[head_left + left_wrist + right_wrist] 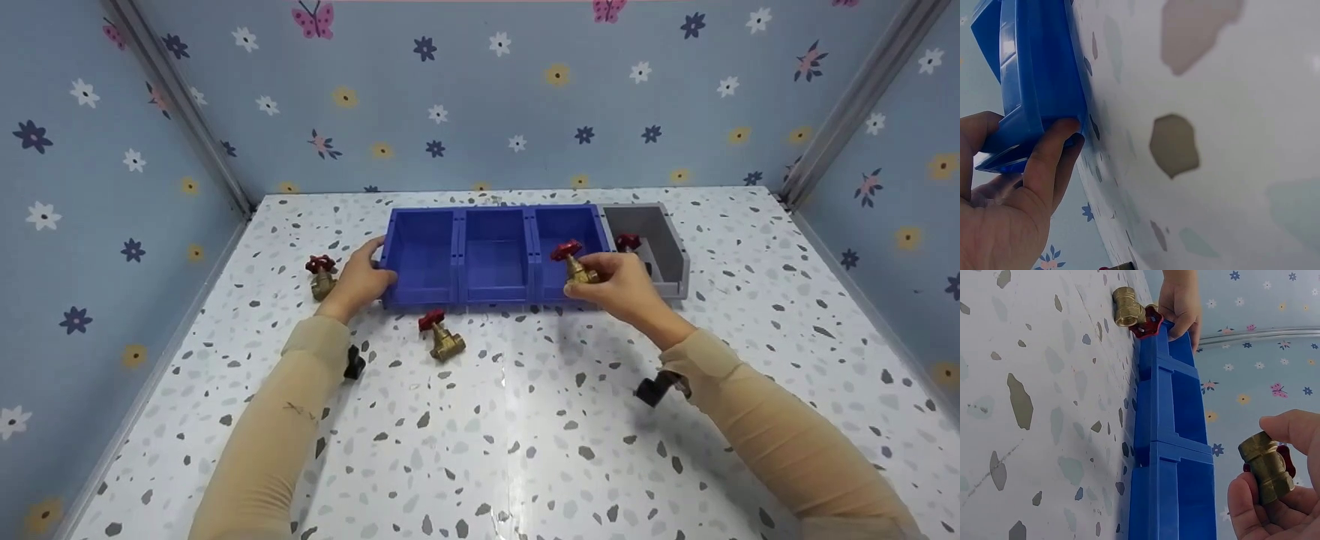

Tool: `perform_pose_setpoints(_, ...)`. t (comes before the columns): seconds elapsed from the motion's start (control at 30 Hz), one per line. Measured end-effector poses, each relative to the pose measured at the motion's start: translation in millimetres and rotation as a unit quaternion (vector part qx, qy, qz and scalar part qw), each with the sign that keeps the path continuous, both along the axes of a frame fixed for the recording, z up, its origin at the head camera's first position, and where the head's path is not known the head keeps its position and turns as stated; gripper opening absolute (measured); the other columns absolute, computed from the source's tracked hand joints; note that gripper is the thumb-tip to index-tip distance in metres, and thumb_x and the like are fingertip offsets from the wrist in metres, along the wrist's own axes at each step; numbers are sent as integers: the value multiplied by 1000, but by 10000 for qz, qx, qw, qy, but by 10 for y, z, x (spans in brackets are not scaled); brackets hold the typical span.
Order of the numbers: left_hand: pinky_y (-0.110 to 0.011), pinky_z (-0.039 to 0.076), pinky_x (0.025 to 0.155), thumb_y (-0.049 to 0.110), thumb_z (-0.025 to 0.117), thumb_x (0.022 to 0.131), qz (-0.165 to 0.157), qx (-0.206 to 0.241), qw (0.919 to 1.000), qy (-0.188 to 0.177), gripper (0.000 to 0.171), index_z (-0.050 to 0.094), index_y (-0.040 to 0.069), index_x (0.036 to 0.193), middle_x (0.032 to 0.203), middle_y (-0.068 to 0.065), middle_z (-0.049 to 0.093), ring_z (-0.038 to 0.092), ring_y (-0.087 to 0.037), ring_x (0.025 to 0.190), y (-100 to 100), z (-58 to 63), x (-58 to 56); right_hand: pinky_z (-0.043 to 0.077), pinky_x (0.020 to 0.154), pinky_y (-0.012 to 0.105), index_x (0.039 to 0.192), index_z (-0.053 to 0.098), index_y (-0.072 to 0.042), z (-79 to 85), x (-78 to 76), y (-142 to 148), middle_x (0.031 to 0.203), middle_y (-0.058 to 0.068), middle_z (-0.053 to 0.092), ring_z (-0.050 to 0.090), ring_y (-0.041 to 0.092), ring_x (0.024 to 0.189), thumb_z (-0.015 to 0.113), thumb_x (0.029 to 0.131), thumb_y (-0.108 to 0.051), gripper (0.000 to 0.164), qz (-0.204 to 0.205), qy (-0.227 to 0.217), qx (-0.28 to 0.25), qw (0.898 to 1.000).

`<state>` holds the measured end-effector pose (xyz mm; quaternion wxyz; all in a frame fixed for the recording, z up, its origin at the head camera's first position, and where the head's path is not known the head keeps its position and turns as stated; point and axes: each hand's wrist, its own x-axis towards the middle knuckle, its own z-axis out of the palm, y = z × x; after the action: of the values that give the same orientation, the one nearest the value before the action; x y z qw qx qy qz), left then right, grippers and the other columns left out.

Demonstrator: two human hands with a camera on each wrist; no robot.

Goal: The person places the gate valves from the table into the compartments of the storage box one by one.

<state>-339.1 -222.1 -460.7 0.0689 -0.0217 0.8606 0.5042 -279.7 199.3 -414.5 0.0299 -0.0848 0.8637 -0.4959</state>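
In my right hand [619, 285] I hold a brass gate valve [1266, 467] with a red handwheel [566, 250], above the front of the third blue bin [570, 225]. My left hand [361, 281] grips the outer side wall of the leftmost blue bin [1044, 67], thumb and fingers round its edge. A second brass valve [448, 343] lies on the table in front of the bins. Another valve [322, 283] sits to the left of my left hand. Partly hidden behind my right hand, a red handwheel [628, 241] shows inside the grey bin [667, 247].
The bins stand side by side in a row near the back of the speckled white table [510, 435]. A middle blue bin [495, 259] is part of that row. Flower-patterned panels [465, 97] enclose the table at the back and both sides.
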Motion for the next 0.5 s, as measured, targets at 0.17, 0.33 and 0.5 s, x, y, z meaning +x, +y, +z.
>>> perform_pose_setpoints(0.17, -58, 49, 120, 1, 58, 94, 25, -46, 10000, -46, 89, 24, 18, 175, 162, -32, 47, 51, -43, 148, 6, 5, -2, 58, 73, 15, 133, 72, 7, 29, -22, -9, 120, 24, 77, 67, 10, 88, 85, 91, -11, 48, -106, -60, -75, 9999)
perform_pose_setpoints(0.33, -56, 50, 120, -1, 57, 95, 6, 9, 10000, -59, 90, 22, 18, 175, 162, -33, 47, 52, -43, 147, 11, 16, 2, 59, 75, 15, 136, 71, 6, 51, -44, -17, 124, 24, 75, 67, 15, 93, 85, 93, -13, 49, -221, -167, -50, 9996)
perform_pose_setpoints(0.5, -56, 50, 119, 0, 57, 95, -24, -6, 10000, -23, 88, 23, 17, 175, 158, -34, 51, 54, -43, 144, 3, 14, 8, 59, 77, 15, 139, 69, 5, 65, -55, -12, 127, 25, 74, 68, 18, 97, 85, 93, -13, 52, -257, -194, -72, 9995)
